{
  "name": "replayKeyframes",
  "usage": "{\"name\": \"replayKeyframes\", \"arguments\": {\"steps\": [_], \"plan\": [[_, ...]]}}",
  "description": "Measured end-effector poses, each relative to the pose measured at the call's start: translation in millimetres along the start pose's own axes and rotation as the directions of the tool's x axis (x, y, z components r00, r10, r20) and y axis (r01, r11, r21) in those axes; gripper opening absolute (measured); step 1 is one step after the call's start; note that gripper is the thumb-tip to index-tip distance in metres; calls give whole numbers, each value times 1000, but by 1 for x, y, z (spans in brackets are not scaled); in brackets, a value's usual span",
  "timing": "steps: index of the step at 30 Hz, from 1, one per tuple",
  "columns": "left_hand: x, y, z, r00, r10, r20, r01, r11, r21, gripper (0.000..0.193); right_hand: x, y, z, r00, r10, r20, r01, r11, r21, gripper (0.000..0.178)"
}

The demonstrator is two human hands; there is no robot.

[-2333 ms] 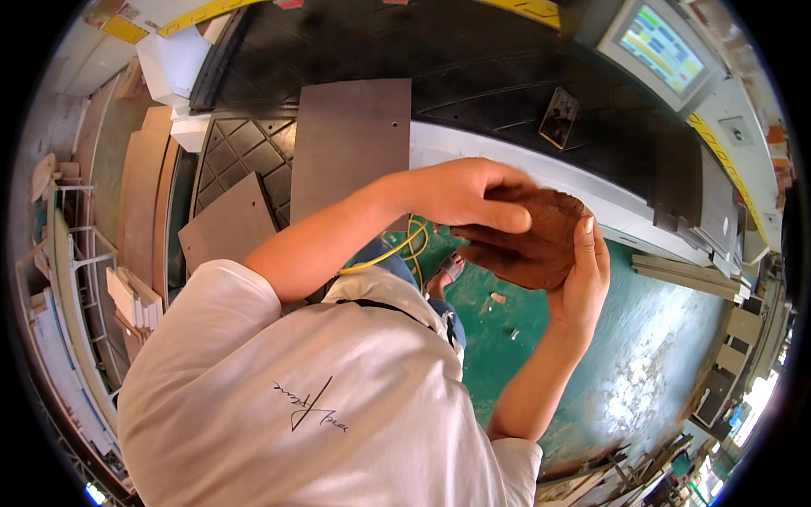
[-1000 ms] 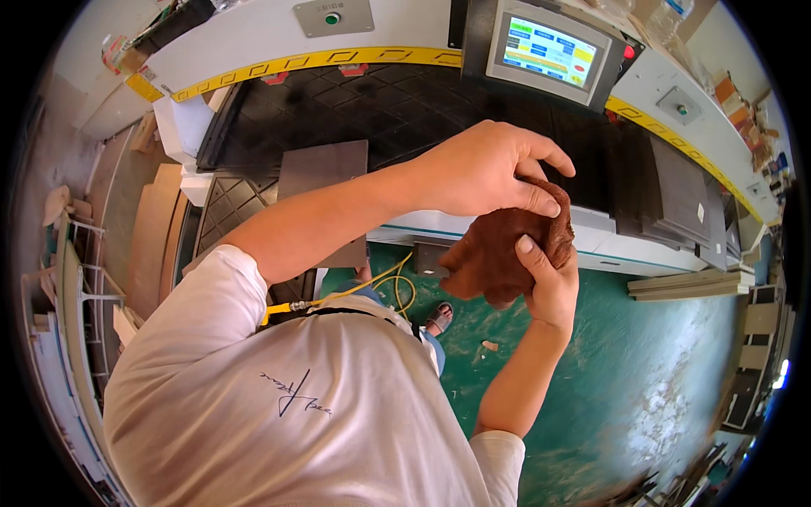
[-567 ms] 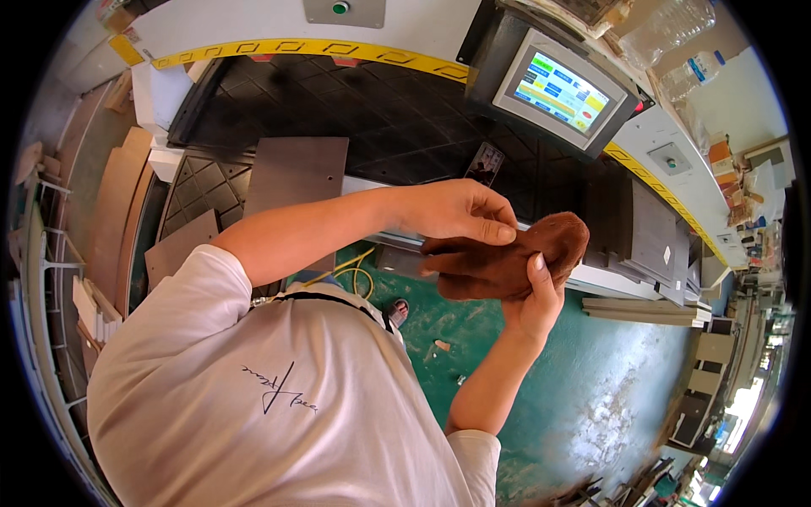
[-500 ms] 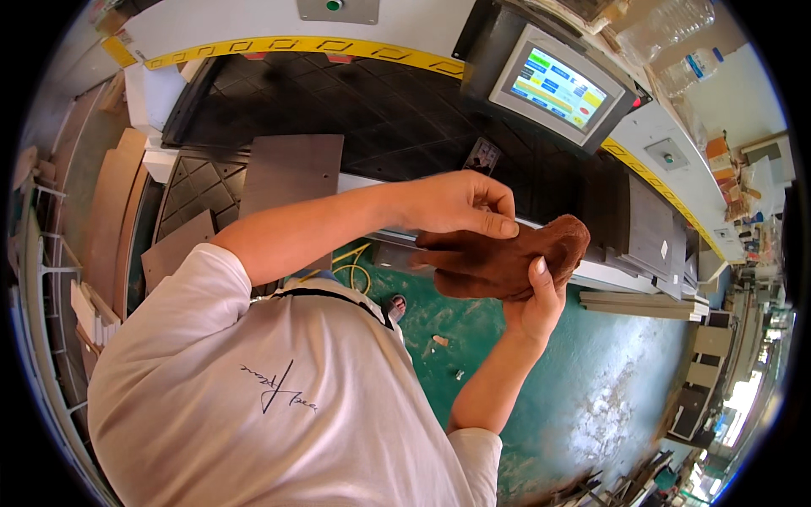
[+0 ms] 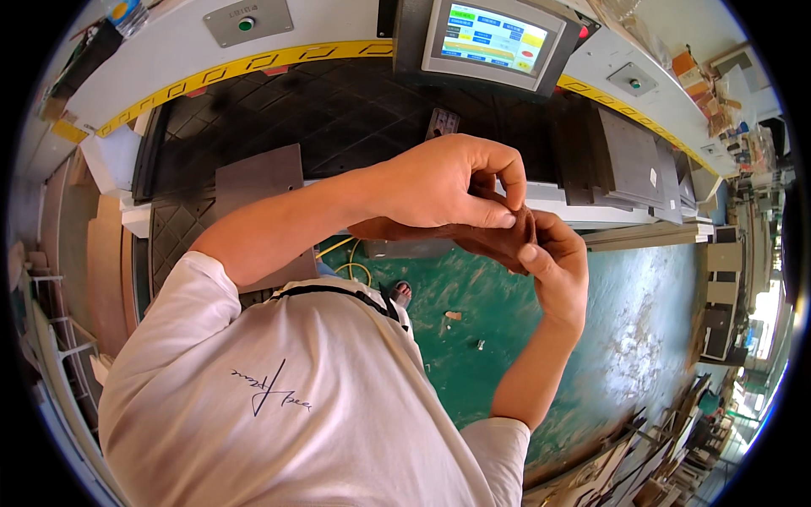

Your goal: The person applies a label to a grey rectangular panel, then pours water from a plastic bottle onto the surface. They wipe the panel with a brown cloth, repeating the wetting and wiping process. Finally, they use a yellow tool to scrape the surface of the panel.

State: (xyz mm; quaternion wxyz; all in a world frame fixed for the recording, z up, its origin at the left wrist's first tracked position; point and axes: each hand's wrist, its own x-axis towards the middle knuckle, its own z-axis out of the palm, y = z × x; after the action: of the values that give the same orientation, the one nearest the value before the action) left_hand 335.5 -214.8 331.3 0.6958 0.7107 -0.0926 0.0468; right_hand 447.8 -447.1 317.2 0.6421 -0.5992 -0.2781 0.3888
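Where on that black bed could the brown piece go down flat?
Free: the black cutting bed between the grey sheet at left and the stacked grey panels at right, below the touchscreen. Both hands, left hand and right hand, hold the brown leather piece.

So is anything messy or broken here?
A little. Small scraps lie loose on the green floor, and its paint looks worn and patchy. The brown piece held by the left hand and right hand looks whole.
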Motion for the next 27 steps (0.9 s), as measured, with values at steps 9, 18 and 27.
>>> {"name": "replayKeyframes", "arguments": {"steps": [9, 18, 27], "plan": [[16, 11, -4, 993, -110, 35, 114, 979, -171, 31, -4, 16, 7, 981, 10, -192, 36, 972, 233, 37], [31, 16, -1, 995, -99, 16, 100, 986, -134, 30, -10, 16, 4, 973, -107, -206, 149, 968, 203, 38], [67, 1, 31, 1000, -6, -22, 0, 962, -274, 26, 0, 45, 6, 825, -477, -303, 536, 829, 156, 74]]}}
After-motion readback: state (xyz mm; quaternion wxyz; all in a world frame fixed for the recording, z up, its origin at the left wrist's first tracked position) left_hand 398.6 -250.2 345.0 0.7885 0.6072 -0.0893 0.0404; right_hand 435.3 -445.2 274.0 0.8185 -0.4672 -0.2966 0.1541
